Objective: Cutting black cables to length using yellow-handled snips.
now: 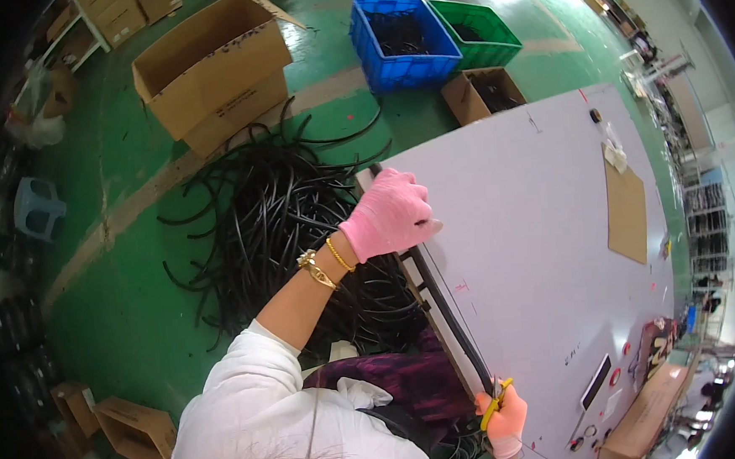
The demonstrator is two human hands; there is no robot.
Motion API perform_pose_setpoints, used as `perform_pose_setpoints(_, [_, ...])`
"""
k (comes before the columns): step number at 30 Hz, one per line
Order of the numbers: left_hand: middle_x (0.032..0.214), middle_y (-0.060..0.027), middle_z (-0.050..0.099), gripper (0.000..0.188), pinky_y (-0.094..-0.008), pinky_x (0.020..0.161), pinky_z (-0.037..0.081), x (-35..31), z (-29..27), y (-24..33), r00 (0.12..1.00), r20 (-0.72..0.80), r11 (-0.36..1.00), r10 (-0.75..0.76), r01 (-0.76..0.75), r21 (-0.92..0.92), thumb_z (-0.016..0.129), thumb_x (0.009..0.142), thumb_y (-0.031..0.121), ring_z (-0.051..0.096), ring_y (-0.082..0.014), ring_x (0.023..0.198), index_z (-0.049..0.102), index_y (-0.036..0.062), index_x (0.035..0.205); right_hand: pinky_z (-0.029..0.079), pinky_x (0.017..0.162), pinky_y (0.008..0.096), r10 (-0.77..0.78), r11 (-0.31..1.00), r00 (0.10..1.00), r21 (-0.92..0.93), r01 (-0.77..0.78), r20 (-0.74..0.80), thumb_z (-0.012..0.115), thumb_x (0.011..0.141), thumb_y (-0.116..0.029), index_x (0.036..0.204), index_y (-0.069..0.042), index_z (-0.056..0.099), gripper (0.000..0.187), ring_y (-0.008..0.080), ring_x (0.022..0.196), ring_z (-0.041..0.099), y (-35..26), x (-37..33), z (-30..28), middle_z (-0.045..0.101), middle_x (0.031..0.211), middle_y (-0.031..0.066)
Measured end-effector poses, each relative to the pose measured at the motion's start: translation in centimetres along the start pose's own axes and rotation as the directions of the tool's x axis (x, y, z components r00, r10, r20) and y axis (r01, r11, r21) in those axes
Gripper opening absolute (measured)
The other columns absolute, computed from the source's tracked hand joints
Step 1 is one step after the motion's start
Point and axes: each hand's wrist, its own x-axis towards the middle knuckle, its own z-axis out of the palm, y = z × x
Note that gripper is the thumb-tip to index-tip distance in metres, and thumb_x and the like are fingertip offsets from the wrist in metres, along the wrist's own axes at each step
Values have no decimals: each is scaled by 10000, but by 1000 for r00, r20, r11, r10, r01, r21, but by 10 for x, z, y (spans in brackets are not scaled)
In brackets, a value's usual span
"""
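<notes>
A long black rubber strip lies along the near left edge of the white tabletop. My left hand, in a pink glove, is closed over its far part, and a short end sticks out beyond the fingers. At the strip's near end, my right hand, in a paler pink-orange glove, grips yellow-handled scissors. Their blades are at the strip, too small to make out clearly. Small dark fittings sit on the table's edge beside the strip. Left of the table, a large tangled heap of black strips covers the green floor.
Behind the heap stands a big open carton. Blue and green crates and a smaller carton hold black pieces beyond the table. On the tabletop lie a cardboard sheet, a phone-like white-and-black object and tape rolls.
</notes>
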Motion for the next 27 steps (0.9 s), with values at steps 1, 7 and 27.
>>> perform_pose_setpoints(1, [636, -26, 558, 311, -400, 742, 418, 1, -1, 1, 1000, 18, 1000, 1, -2, 16, 736, 749, 283, 569, -254, 750, 592, 101, 542, 495, 575, 243, -44, 999, 999, -30, 44, 14, 690, 863, 10, 1093, 35, 644, 236, 92, 631, 597, 4, 2, 1, 656, 769, 35])
perform_pose_setpoints(7, [637, -65, 534, 256, -395, 709, 418, 6, 12, -5, 999, -16, 995, 34, -35, -96, 733, 672, 111, 550, -283, 716, 514, 84, 544, 477, 613, 311, -354, 886, 935, -327, 330, -16, 779, 787, -26, 1105, -24, 667, 337, 215, 666, 607, -21, 10, -6, 627, 791, 104])
perform_pose_setpoints(27, [668, -109, 396, 313, -383, 625, 377, 5, 12, -16, 987, 157, 999, -33, 30, 23, 682, 844, 8, 416, -255, 655, 412, -22, 689, 438, 560, 239, 366, 878, 928, 305, -369, 70, 697, 893, -144, 970, -10, 649, 162, 71, 606, 530, 53, -51, -88, 609, 730, 1])
